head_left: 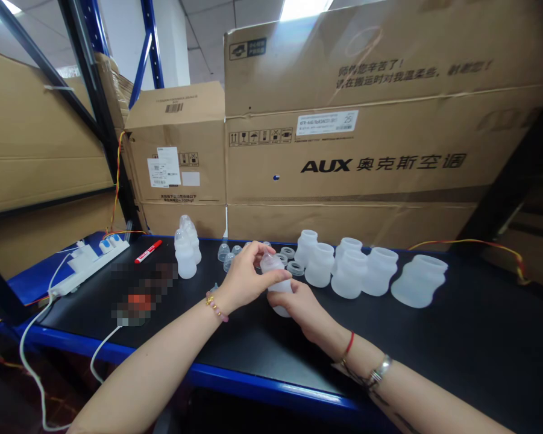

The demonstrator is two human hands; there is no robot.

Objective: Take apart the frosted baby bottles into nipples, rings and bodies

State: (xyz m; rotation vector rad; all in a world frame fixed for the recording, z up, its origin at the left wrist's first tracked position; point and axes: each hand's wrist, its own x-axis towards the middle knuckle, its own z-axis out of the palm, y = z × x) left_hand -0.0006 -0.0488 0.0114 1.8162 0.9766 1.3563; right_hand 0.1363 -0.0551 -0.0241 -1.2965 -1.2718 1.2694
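Between my two hands is a frosted baby bottle (280, 290), upright just over the black tabletop. My right hand (301, 304) wraps round its body. Closed at the top of the bottle is my left hand (248, 271), its thumb and fingers round the translucent collar and teat (270, 263). Just behind the hands lie several collar rings (295, 268), and a few clear domed caps (223, 252) sit to the left, partly hidden by my left hand. A small clear piece (214, 288), perhaps a teat, lies beside my left wrist.
Several open frosted bottles (349, 274) stand to the right. Capped bottles (186, 256) stand at back left. Left of them lie a red marker (148, 251), a blurred-out object (140, 301) with a white cable, and a power strip (90, 265). Cardboard (343, 199) walls the back.
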